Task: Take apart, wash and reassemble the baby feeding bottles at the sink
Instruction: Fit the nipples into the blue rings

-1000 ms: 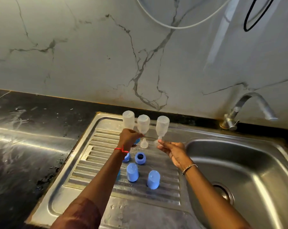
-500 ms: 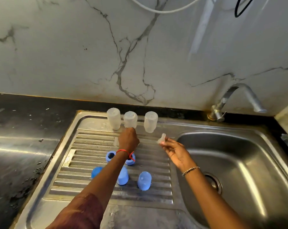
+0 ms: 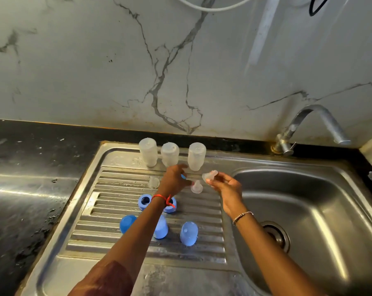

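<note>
Standing teat (image 3: 196, 187) newly beside left hand (image 3: 174, 180)

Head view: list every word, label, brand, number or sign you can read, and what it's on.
None readable. The three bottles show no legible print or scale marks at this sharpness; the blue caps and blue rings look plain; the tap and wall bear no lettering.

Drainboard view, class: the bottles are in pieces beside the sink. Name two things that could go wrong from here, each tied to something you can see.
1. The left hand is right beside the three upturned bottles; a nudge might topple one.
2. The right hand pinches a small clear teat near the basin; a loose grip could drop it toward the drain.
</note>
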